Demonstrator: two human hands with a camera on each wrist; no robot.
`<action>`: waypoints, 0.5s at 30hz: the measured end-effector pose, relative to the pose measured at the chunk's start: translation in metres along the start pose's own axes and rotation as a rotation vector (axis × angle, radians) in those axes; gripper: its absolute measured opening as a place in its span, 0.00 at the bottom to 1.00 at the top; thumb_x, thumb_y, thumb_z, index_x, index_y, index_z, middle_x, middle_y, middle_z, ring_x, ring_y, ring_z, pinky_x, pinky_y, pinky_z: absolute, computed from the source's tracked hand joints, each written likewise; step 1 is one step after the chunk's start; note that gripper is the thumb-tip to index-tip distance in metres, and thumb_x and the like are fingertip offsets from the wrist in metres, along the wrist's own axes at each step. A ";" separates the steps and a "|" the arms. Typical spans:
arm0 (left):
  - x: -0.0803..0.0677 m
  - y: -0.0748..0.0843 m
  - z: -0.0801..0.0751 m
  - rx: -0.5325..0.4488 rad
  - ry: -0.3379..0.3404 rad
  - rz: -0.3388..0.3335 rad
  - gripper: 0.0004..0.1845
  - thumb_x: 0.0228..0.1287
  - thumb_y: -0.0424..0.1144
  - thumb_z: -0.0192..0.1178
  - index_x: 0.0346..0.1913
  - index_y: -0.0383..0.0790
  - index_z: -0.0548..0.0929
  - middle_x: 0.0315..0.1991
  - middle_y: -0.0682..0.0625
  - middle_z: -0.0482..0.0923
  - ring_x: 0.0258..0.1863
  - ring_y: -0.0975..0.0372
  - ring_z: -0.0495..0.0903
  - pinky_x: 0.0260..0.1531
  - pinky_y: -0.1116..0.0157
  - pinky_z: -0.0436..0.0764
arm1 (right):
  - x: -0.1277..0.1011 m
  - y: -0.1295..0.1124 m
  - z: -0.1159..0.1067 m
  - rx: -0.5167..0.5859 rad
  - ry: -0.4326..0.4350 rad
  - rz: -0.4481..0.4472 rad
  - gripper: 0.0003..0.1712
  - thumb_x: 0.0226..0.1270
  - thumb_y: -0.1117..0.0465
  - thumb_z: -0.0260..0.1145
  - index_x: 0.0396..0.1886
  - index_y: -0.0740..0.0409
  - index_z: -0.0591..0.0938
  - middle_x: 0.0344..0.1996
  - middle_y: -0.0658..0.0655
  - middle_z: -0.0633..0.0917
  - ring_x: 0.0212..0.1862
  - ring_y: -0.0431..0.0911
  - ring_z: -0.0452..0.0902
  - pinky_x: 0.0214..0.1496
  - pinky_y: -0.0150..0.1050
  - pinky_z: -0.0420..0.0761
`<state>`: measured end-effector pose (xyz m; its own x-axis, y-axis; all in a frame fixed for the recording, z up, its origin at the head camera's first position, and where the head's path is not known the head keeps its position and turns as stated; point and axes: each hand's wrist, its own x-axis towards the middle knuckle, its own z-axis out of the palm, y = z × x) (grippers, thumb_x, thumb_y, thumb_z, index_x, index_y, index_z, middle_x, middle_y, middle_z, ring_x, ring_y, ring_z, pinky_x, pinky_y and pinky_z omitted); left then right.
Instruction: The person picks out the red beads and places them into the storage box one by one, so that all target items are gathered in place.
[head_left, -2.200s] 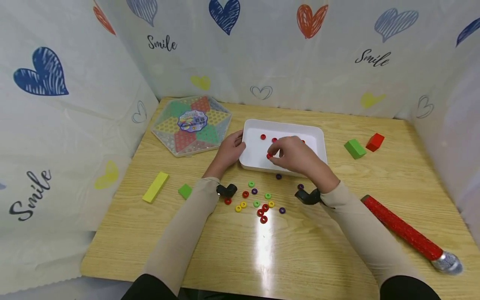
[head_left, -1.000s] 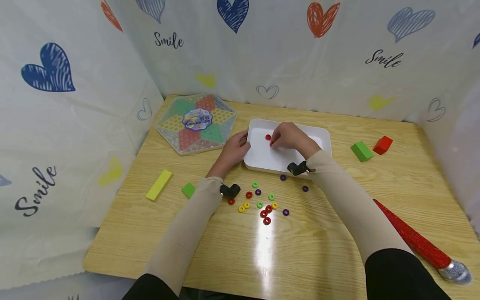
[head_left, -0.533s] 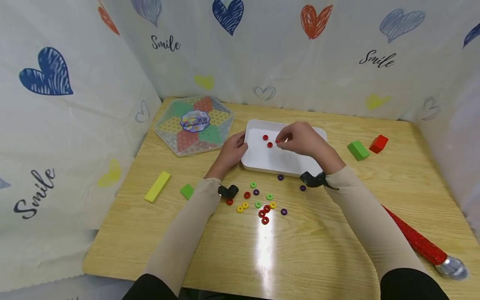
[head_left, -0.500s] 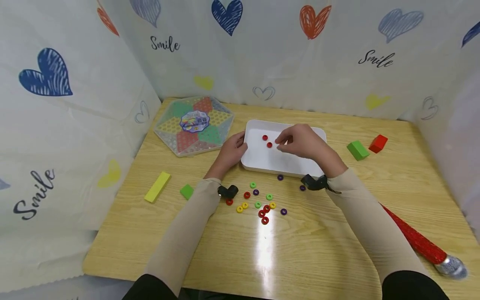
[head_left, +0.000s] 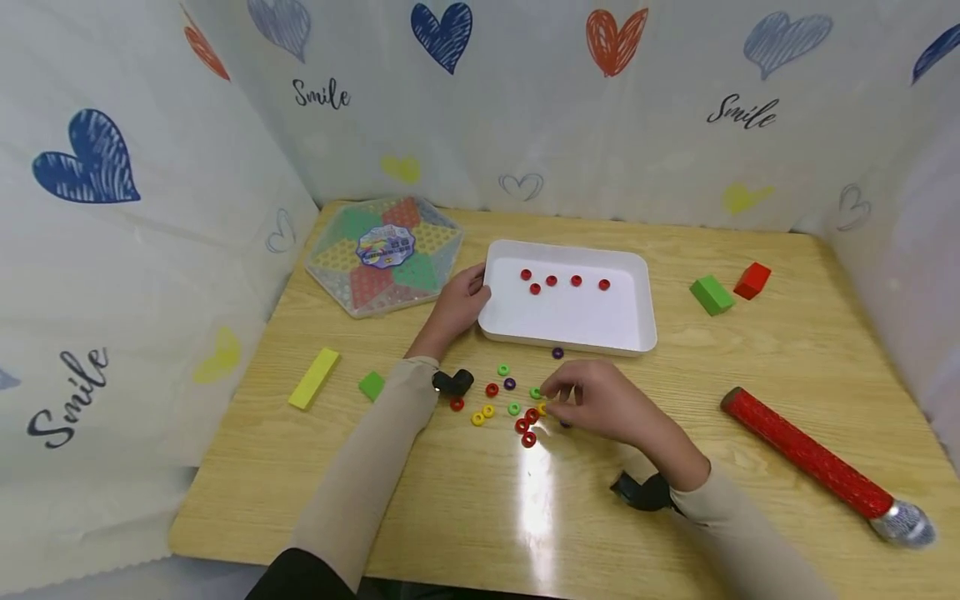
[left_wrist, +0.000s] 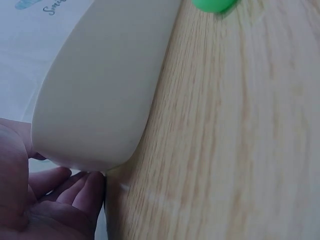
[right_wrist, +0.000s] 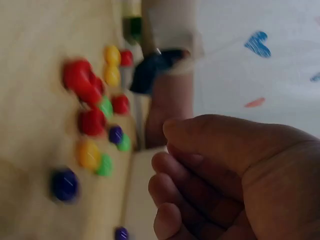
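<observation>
A white tray (head_left: 567,323) with several red beads (head_left: 576,281) inside stands at the middle of the table. My left hand (head_left: 460,298) grips its left end; in the left wrist view the fingers (left_wrist: 89,195) are at the tray's outer wall (left_wrist: 107,85). Below the tray, my right hand (head_left: 600,402) hovers above loose beads, fingers bent loosely, with nothing visible between thumb and fingertips in the right wrist view. Near its fingertips lie a green bead (head_left: 535,392), a yellow bead (head_left: 542,409) and a red bead (head_left: 532,415). A purple bead (right_wrist: 65,185) is partly hidden in the head view.
A hexagonal board-game box (head_left: 385,258) lies left of the tray. A yellow block (head_left: 314,378) and a green block (head_left: 371,385) are at the left. Another green block (head_left: 712,295), a red block (head_left: 752,281) and a red glittery tube with a silver end (head_left: 810,454) lie right.
My right hand has placed a red bead in the tray, let go, and moved down toward the loose beads on the table. The left hand stays on the tray's left end.
</observation>
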<state>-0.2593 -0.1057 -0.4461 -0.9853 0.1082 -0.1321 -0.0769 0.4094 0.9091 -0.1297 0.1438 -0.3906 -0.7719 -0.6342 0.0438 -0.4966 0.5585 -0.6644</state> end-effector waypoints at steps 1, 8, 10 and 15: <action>0.000 0.000 0.000 0.000 0.006 0.002 0.31 0.77 0.41 0.49 0.79 0.43 0.60 0.78 0.45 0.61 0.75 0.55 0.68 0.72 0.60 0.73 | -0.003 -0.002 0.007 -0.001 -0.006 0.005 0.07 0.58 0.65 0.76 0.37 0.57 0.90 0.32 0.49 0.89 0.32 0.37 0.80 0.33 0.31 0.82; 0.001 -0.002 -0.003 0.003 0.024 -0.010 0.31 0.77 0.42 0.49 0.79 0.44 0.61 0.78 0.47 0.61 0.74 0.56 0.68 0.73 0.61 0.72 | -0.015 -0.011 0.041 -0.094 0.003 0.031 0.05 0.57 0.61 0.78 0.33 0.52 0.90 0.30 0.44 0.87 0.33 0.35 0.79 0.37 0.31 0.82; 0.002 -0.003 -0.002 -0.001 0.013 -0.015 0.31 0.77 0.42 0.49 0.79 0.45 0.61 0.78 0.47 0.61 0.75 0.56 0.68 0.72 0.60 0.72 | -0.016 -0.011 0.046 -0.112 0.009 0.032 0.05 0.56 0.60 0.78 0.32 0.52 0.90 0.30 0.44 0.87 0.34 0.35 0.80 0.39 0.33 0.83; 0.004 -0.003 0.000 -0.001 0.000 -0.033 0.31 0.77 0.43 0.49 0.79 0.46 0.60 0.78 0.48 0.61 0.75 0.56 0.67 0.72 0.60 0.73 | -0.020 -0.011 0.053 -0.126 0.024 0.040 0.06 0.55 0.61 0.79 0.32 0.52 0.89 0.30 0.44 0.87 0.35 0.35 0.80 0.40 0.34 0.84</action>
<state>-0.2629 -0.1064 -0.4490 -0.9822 0.0947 -0.1622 -0.1096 0.4121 0.9045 -0.0884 0.1220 -0.4235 -0.8009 -0.5976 0.0383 -0.5098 0.6469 -0.5672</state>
